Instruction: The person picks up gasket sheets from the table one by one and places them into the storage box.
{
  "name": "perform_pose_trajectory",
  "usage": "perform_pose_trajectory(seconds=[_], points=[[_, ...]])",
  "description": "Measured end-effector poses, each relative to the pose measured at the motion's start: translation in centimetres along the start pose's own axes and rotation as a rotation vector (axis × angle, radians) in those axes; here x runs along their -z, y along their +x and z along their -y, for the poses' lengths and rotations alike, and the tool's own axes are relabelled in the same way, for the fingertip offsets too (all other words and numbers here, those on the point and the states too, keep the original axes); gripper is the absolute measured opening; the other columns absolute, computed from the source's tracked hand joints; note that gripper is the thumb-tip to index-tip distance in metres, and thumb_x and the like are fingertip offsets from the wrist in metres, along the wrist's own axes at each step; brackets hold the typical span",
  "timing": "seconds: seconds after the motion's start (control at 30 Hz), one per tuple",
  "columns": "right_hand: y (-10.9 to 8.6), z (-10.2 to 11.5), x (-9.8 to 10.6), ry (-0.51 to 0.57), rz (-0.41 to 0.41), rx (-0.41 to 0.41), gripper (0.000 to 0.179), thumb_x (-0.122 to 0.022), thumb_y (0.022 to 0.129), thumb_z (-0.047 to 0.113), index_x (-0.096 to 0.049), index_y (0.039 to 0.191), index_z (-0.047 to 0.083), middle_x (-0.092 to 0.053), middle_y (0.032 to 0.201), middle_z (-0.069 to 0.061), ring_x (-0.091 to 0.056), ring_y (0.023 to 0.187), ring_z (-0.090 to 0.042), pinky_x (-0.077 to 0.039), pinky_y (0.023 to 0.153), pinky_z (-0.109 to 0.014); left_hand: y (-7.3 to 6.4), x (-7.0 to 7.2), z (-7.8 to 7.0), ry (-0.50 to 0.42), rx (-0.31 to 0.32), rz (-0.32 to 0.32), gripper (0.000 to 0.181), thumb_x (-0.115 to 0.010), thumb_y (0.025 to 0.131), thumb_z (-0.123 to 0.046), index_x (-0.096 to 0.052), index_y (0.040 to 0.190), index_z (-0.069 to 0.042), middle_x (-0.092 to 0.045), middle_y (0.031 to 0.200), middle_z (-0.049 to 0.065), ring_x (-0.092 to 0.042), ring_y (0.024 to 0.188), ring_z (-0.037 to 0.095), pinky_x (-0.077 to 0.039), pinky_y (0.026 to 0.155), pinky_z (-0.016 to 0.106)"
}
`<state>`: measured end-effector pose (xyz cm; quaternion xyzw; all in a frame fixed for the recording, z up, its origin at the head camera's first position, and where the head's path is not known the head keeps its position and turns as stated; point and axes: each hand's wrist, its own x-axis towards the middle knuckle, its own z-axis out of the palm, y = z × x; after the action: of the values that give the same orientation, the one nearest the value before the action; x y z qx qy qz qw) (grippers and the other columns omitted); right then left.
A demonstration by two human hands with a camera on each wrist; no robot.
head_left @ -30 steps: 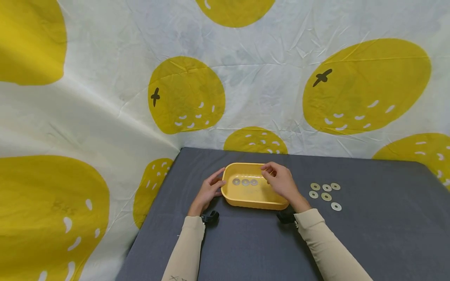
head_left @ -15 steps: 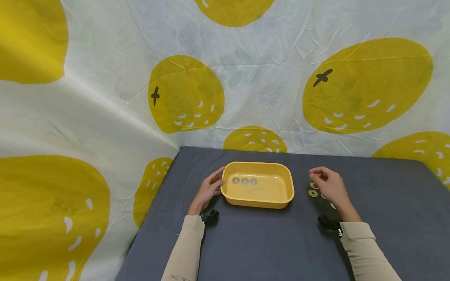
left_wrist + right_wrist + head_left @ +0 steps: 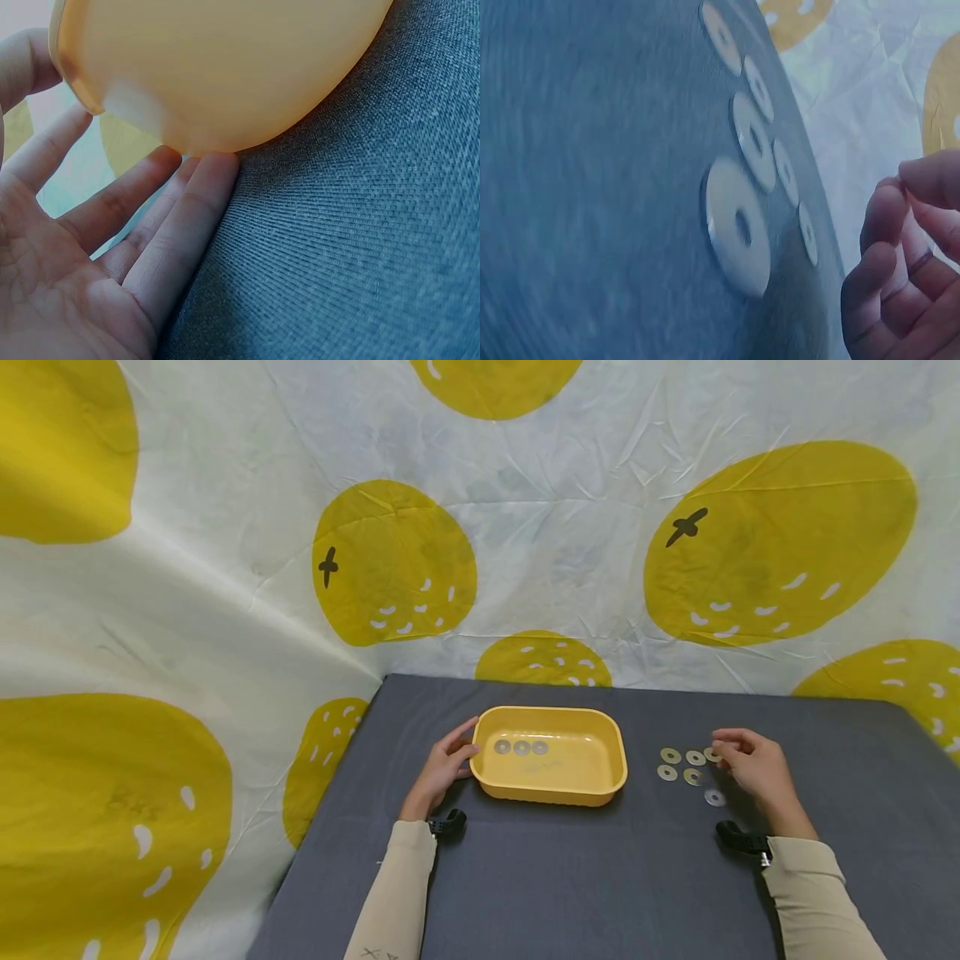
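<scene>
In the head view my left hand [image 3: 441, 768] is at the left end of a yellow plastic tray [image 3: 555, 795]. The left wrist view shows its nearly straight fingers [image 3: 187, 217] touching the tray's outer wall. Inside the tray, 3 flat washers [image 3: 521, 747] lie in a row. My right hand [image 3: 761, 772] is over the right side of a group of several washers on the cloth, partly covering the far right washer [image 3: 711, 754]. Its fingers [image 3: 885, 217] bend loosely towards the thumb, and no washer shows between them. A pale washer [image 3: 724, 225] lies nearest in the right wrist view.
Dark grey cloth [image 3: 555, 877] covers the table. The loose washers [image 3: 667, 772] lie to the right of the tray. Behind and to the left hangs a white fabric sheet [image 3: 555, 560] with large yellow fruit shapes.
My right hand has moved from above the tray rightwards, across the loose washers to their right side. The left hand stays at the tray, and the 3 washers inside have not moved.
</scene>
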<state>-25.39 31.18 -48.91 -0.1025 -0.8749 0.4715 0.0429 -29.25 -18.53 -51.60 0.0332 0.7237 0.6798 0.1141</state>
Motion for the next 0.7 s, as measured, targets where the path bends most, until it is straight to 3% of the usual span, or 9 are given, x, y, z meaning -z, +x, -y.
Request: perform_pose_trajectory(seconds=[0.23, 0.57, 0.7], points=[[0.2, -1.4, 0.8, -0.120, 0.016, -0.054, 0.042, -0.058, 0.103, 0.022, -0.060, 0.130, -0.010, -0.072, 0.082, -0.002, -0.058, 0.066, -0.003, -0.042, 0.057, -0.026, 0.0, -0.1, 0.0, -0.006, 0.003, 0.001, 0.052, -0.064, 0.102, -0.024, -0.051, 0.151, -0.037, -0.061, 0.139, 0.017, -0.066, 0.120, 0.030, -0.062, 0.088, 0.038], [0.9, -1.8, 0.8, -0.178, 0.051, -0.112, 0.042, -0.062, 0.100, 0.023, -0.061, 0.129, -0.007, -0.065, 0.073, 0.001, -0.055, 0.068, -0.014, -0.041, 0.058, -0.029, -0.1, -0.2, -0.1, 0.006, -0.022, 0.008, 0.056, -0.063, 0.103, -0.023, -0.046, 0.156, -0.030, -0.059, 0.141, 0.019, -0.063, 0.124, 0.035, -0.062, 0.089, 0.039], [1.3, -1.7, 0.5, -0.204, 0.038, -0.134, 0.040, -0.063, 0.099, 0.022, -0.062, 0.127, -0.006, -0.065, 0.073, -0.001, -0.056, 0.068, -0.016, -0.041, 0.058, -0.029, -0.1, -0.1, 0.1, 0.002, -0.020, 0.005, 0.055, -0.064, 0.103, -0.023, -0.048, 0.154, -0.033, -0.060, 0.140, 0.019, -0.065, 0.122, 0.033, -0.062, 0.089, 0.039]])
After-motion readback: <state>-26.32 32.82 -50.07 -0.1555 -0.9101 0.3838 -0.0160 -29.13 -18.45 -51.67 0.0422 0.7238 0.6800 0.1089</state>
